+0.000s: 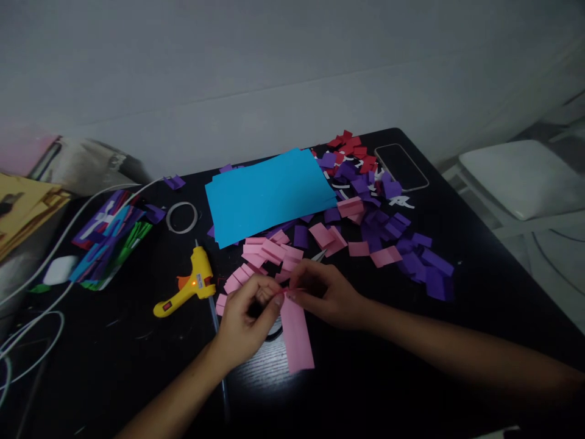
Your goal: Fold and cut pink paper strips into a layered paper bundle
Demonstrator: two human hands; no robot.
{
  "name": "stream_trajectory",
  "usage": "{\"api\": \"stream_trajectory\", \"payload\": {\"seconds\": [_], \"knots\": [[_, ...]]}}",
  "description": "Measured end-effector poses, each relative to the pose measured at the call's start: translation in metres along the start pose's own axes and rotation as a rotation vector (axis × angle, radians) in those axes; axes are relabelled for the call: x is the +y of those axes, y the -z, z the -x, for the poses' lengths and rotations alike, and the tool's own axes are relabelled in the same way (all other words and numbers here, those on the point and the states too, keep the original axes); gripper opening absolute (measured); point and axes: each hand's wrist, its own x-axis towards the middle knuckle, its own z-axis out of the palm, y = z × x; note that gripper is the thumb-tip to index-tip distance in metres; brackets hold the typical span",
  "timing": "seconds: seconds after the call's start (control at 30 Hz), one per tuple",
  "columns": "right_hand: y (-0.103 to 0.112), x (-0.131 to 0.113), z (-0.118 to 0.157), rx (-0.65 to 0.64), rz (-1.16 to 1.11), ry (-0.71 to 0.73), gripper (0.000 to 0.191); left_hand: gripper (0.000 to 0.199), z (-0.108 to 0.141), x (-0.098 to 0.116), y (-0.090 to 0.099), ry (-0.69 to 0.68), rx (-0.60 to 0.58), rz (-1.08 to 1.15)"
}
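Observation:
A long pink paper strip (298, 338) hangs down toward me, its top end pinched between both hands. My left hand (249, 314) grips that end from the left, thumb and fingers pressed together. From the right, my right hand (331, 296) pinches the same end. Scissors (319, 255) lie partly hidden beneath my hands, blade tips showing beyond them. Small folded pink pieces (269, 250) are scattered just past my hands. A yellow glue gun (194, 283) with a lit orange light lies left of my left hand.
Blue sheets (274, 192) are stacked at the table's back. Purple pieces (414, 259) and red pieces (350, 146) spread to the right, near a phone (402, 166). A tape ring (181, 217), colored strips (112, 238) and white cables (59, 250) are at left.

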Motion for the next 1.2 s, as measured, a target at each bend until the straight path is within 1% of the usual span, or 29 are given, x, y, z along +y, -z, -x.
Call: {"api": "stream_trajectory", "payload": {"seconds": [0.1,0.27,0.37,0.47,0.57,0.63,0.8,0.9,1.03,1.1,1.2], "knots": [[0.001,-0.002,0.001,-0.015,0.002,0.018,0.010,0.006,0.000,0.000,0.001,-0.006,0.009,0.015],[0.001,-0.004,0.002,-0.042,-0.001,0.029,0.004,0.004,0.000,0.001,0.000,0.030,0.053,0.079],[0.000,-0.005,0.003,-0.037,0.054,0.027,0.007,0.004,-0.002,0.001,0.000,0.061,0.074,0.135],[0.000,-0.005,0.003,-0.025,0.097,0.052,0.011,0.009,-0.002,-0.001,0.000,0.100,0.056,0.189],[0.000,-0.005,0.002,-0.014,0.111,0.084,0.013,0.012,0.000,-0.005,0.001,0.101,0.061,0.229],[0.000,-0.004,0.003,-0.001,0.106,0.074,0.013,0.015,0.002,-0.007,0.000,0.101,0.072,0.247],[0.000,-0.004,0.004,0.001,0.090,0.052,0.011,0.013,0.003,-0.010,-0.001,0.129,0.085,0.233],[-0.001,-0.005,0.004,-0.001,0.085,0.098,0.009,0.013,0.002,-0.008,0.000,0.117,0.086,0.220],[-0.001,-0.004,0.003,0.025,0.085,0.186,0.008,0.009,0.001,-0.003,0.001,0.068,0.072,0.125],[-0.001,-0.004,0.003,0.034,0.093,0.198,0.008,0.005,0.000,-0.001,0.001,0.054,0.066,0.091],[-0.001,-0.003,0.003,0.040,0.102,0.211,0.006,0.005,0.000,-0.001,0.001,0.033,0.065,0.069]]}}
